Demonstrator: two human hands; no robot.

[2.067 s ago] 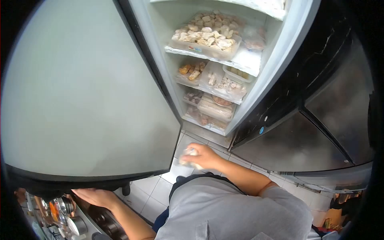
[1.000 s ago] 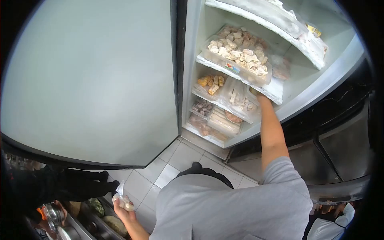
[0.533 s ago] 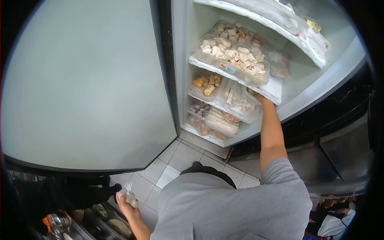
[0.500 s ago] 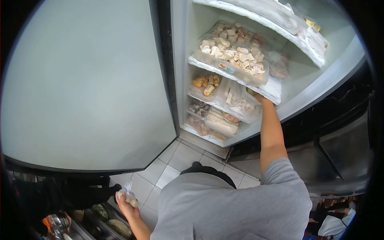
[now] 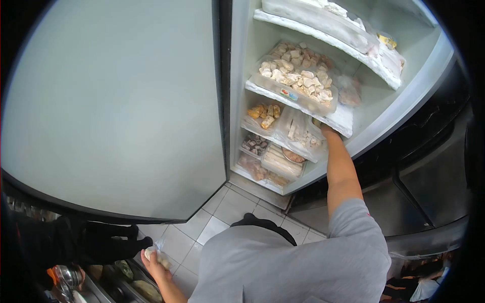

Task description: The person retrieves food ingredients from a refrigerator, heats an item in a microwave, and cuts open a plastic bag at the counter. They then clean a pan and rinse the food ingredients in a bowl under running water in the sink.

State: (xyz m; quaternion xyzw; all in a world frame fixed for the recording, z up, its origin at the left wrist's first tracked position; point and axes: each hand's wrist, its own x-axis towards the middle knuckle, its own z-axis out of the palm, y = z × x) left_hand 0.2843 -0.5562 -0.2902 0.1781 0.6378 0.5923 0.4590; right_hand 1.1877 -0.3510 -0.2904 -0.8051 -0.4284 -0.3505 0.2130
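Low at the left, my left hand [image 5: 155, 268] is wrapped round a clear plastic bag [image 5: 160, 256] of pale round pieces. My right hand [image 5: 327, 130] reaches into the freezer, under the frosted shelf [image 5: 303, 107]; its fingers are hidden at a clear container [image 5: 316, 123] there. Beside it lie bags of white pieces [image 5: 303, 135] and of orange pieces [image 5: 263, 115]. On the shelf above, a clear tray [image 5: 295, 96] holds many pale lumps. Lower down are a tub of dark cubes [image 5: 254, 144] and a pack of long white sticks [image 5: 281, 160].
The open freezer door [image 5: 116, 111] fills the left. A dark-clothed person [image 5: 65, 242] stands beyond its lower edge, near metal containers [image 5: 144, 289] and steel pots [image 5: 68, 276]. A dark steel appliance [image 5: 429, 177] is at the right, with a tiled floor [image 5: 214, 230] below the freezer.
Since the first frame, the bag has passed from my right hand to my left, and my right hand has gone into the freezer. Lately the view has shifted slightly, with my right hand still inside.
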